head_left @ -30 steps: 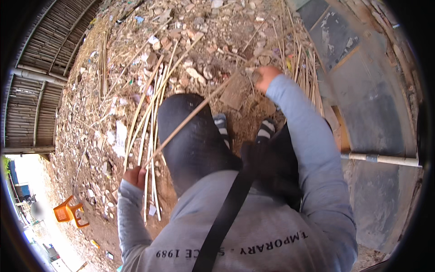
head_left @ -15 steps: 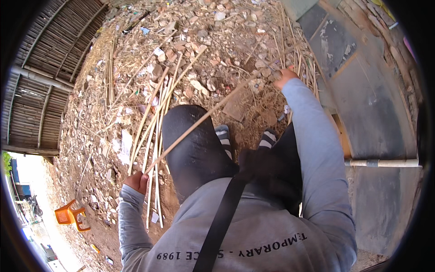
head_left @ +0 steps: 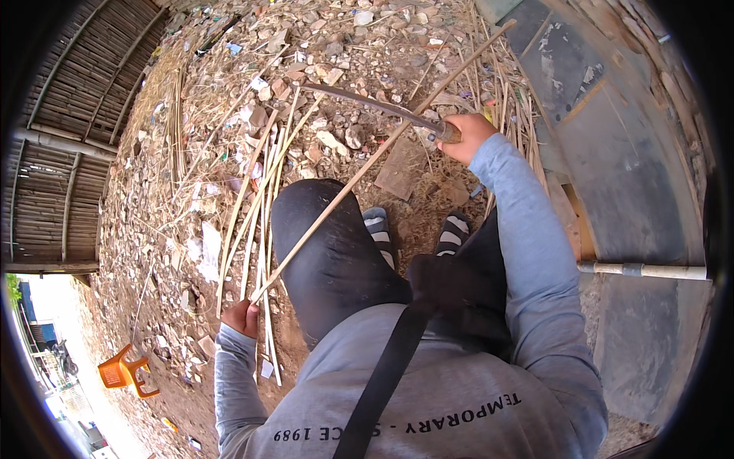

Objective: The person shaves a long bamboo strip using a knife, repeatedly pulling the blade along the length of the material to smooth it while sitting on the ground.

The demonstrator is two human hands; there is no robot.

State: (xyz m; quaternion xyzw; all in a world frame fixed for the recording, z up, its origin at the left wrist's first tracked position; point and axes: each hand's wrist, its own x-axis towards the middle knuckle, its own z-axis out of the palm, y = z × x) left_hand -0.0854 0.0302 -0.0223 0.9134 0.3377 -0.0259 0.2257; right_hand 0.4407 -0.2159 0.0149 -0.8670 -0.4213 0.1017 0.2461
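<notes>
Matt wooden strip; dull metal-bladed knife; wrinkled cloth sleeve; smooth plastic chair

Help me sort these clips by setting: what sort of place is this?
Probably an outdoor yard or rough plot: rubble-strewn ground, a slatted wall or fence, and an orange chair.
</notes>
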